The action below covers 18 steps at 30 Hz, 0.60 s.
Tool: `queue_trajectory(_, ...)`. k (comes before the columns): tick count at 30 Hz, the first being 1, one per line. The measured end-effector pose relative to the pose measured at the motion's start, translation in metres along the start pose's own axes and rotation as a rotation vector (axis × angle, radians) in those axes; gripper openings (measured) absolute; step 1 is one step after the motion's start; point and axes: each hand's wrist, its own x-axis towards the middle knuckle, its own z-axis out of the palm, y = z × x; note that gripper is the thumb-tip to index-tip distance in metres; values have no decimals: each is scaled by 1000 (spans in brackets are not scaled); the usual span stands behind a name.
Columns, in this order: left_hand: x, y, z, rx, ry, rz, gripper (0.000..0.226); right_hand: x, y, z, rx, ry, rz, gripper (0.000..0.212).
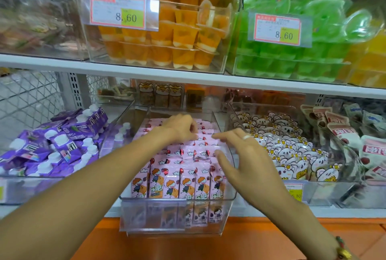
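Observation:
A clear plastic bin [226,213] on the lower shelf holds several rows of upright pink snack packets [173,184] printed with a cartoon child. My left hand [180,127] reaches over the back rows, its fingers curled down onto the top edges of the packets there, gripping them. My right hand [248,155], wearing a ring, hovers over the bin's right side with fingers spread and pointing left, just above the packet tops. It holds nothing.
Purple spouted pouches [52,144] fill the bin to the left; bear-face packets [292,151] and white pouches [371,155] lie to the right. On the white shelf [125,71] above stand bins of orange jelly cups [167,36] and green jelly cups [292,59].

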Motion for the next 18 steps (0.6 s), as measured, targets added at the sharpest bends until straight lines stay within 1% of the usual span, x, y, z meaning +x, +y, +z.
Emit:
queue_trajectory(2, 1, 1, 1, -50, 42, -37, 15, -2, 6, 2, -67, -15, 113, 40)
queue_trajectory(4, 0, 3, 1, -114, 100, -73, 17, -5, 9, 6, -90, -94, 214, 48)
queue_trajectory(6, -3, 7, -2, -244, 207, -112, 20, -8, 10, 9, -66, -125, 259, 46)
queue_trajectory(10, -21, 17, -10, -599, 443, -159, 21, -10, 13, 13, -59, -125, 235, 45)
queue_trajectory(12, -39, 23, -13, -735, 621, -131, 12, -9, 15, 11, -75, -106, 235, 46)
queue_trajectory(14, -62, 27, -19, -814, 806, -61, 3, -7, 13, 7, -60, -15, 199, 42)
queue_trajectory(15, -75, 29, -22, -835, 868, -23, 5, -6, 10, 5, -34, 44, 161, 39)
queue_trajectory(17, -101, 32, -23, -888, 898, 36, 10, -3, 1, 1, 69, 139, 81, 34)
queue_trajectory(18, -113, 33, -22, -920, 883, 44, 11, -2, -5, 1, 143, 148, 56, 34)
